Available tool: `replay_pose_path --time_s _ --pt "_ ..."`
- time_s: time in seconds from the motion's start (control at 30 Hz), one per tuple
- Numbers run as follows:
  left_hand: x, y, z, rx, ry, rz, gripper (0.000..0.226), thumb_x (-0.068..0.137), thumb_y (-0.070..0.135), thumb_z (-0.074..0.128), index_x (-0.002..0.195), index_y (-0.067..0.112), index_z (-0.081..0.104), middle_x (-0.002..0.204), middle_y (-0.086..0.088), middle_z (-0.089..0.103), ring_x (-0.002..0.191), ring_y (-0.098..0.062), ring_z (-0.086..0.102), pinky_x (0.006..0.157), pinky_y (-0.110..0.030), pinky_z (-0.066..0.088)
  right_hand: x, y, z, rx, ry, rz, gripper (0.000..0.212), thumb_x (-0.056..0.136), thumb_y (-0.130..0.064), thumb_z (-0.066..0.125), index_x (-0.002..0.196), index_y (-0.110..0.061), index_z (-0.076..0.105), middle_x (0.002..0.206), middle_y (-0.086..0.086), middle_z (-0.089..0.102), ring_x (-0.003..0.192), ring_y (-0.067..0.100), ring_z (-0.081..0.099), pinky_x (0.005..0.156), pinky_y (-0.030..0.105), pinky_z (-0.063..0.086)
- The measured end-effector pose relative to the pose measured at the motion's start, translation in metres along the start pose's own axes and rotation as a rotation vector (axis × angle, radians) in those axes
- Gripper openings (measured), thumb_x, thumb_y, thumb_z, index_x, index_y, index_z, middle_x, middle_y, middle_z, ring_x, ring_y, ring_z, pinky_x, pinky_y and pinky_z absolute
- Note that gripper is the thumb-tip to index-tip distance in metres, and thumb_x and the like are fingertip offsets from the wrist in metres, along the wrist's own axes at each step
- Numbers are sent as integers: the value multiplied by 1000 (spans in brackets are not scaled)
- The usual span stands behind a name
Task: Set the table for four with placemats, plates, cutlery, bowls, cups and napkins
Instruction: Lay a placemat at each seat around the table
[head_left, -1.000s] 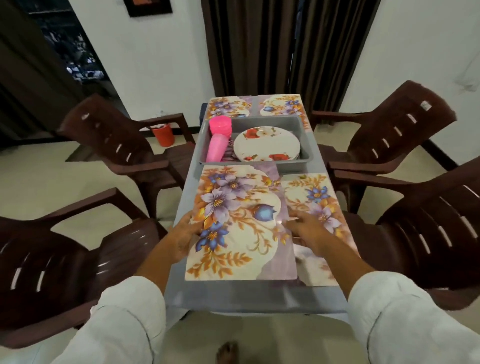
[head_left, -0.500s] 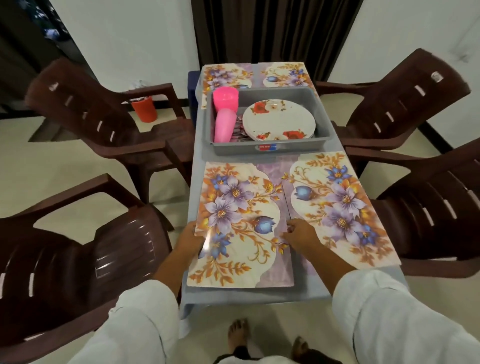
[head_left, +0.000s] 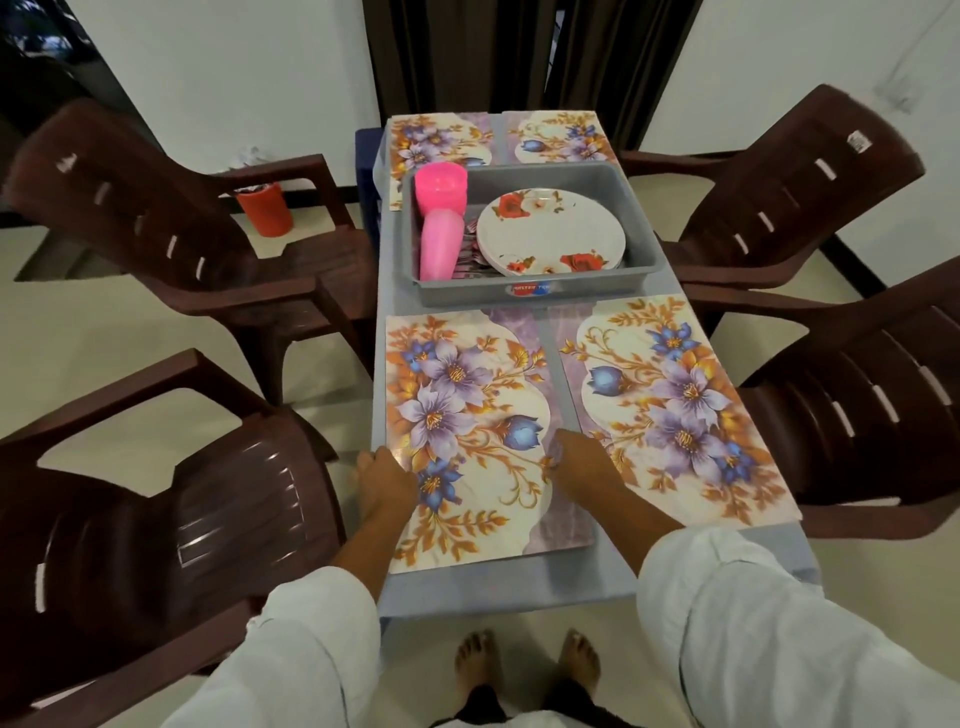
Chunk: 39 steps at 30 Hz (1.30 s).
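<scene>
Along the table's (head_left: 519, 590) near edge, my left hand (head_left: 387, 486) and right hand (head_left: 587, 462) lie flat, fingers loosely spread, on the near-left placemat (head_left: 467, 415). Beyond it, a grey tub (head_left: 530, 288) holds plates (head_left: 550, 231) and pink cups (head_left: 440, 218); cutlery, perhaps, hides between them.

The four placemats, among them the near left placemat (head_left: 467, 436), carry purple and blue flowers with orange-gold leaves on cream, edged in a mauve marbled band, and lie on a pale blue-grey tabletop (head_left: 509, 590). In the grey tub (head_left: 530, 283) are white plates (head_left: 550, 234) printed with red flowers and bright pink cups (head_left: 440, 228). The chairs (head_left: 156, 519) are dark brown, the sleeves (head_left: 779, 613) white, and a red-orange bin (head_left: 265, 208) stands on the cream floor.
</scene>
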<state>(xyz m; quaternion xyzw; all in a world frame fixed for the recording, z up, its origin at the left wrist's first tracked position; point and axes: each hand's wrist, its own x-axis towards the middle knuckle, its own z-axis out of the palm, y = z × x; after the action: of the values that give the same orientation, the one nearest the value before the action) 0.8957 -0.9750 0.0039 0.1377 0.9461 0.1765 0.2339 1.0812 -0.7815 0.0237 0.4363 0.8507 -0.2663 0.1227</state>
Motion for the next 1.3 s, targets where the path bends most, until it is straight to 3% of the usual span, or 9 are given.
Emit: replay_pose_path --time_s 0.2,0.3,0.37,0.47,0.6,0.67,0.77,1.03,1.3 --pt "-6 1 4 61 48 33 36 96 22 61 128 7 56 136 -17 47 124 -32 45 99 -37 41 -5 7 17 -326 6 -106 49 98 -47 56 137 -17 51 137 8 54 125 27 52 105 37 42" --pt "-10 3 7 147 115 70 43 98 28 60 137 13 51 138 -12 46 125 -31 45 99 -36 44 -10 10 14 -301 63 -118 49 99 -42 55 140 -16 50 143 10 48 130 29 47 108 37 41" --pt "-12 8 11 166 151 196 48 97 29 62 141 15 49 142 -9 46 127 -30 44 100 -37 45 -12 13 8 -261 125 -70 49 100 -40 56 142 -16 48 147 11 45 135 30 43 109 38 42" --pt "-17 20 20 136 41 373 65 93 35 68 150 17 42 156 -8 36 140 -30 36 109 -40 40 -12 23 -2 -291 107 28 60 98 -49 55 146 -16 40 156 13 36 144 34 35 117 44 36" --pt "-27 38 35 442 -216 509 95 88 69 57 161 33 8 169 -7 3 155 -37 4 121 -54 17 -12 53 -8 -321 17 110 67 103 -49 45 158 -20 21 169 8 11 155 35 10 122 59 18" --pt "-32 45 42 560 -305 529 101 85 75 54 161 35 -1 169 -5 -10 154 -40 -7 121 -59 9 -12 68 -10 -336 -61 105 72 103 -45 46 161 -24 10 170 4 1 156 35 2 120 64 17" --pt "-38 51 43 619 -344 502 106 84 74 57 160 35 -5 168 -5 -16 152 -43 -15 120 -61 7 -10 80 -14 -346 -129 45 79 102 -40 53 162 -25 3 170 6 -1 155 37 5 117 61 29" --pt "-38 59 49 656 -337 446 105 86 67 63 161 30 0 169 -6 -12 154 -39 -12 123 -53 5 -10 100 -4 -380 -78 -68 80 98 -45 58 160 -24 13 166 11 12 147 40 25 104 51 48" --pt "-39 57 61 629 -322 381 106 85 62 68 162 26 4 169 -6 -5 155 -33 -4 126 -49 6 0 110 -14 -387 -155 -168 82 96 -57 54 160 -23 14 165 14 15 146 44 24 115 57 35"
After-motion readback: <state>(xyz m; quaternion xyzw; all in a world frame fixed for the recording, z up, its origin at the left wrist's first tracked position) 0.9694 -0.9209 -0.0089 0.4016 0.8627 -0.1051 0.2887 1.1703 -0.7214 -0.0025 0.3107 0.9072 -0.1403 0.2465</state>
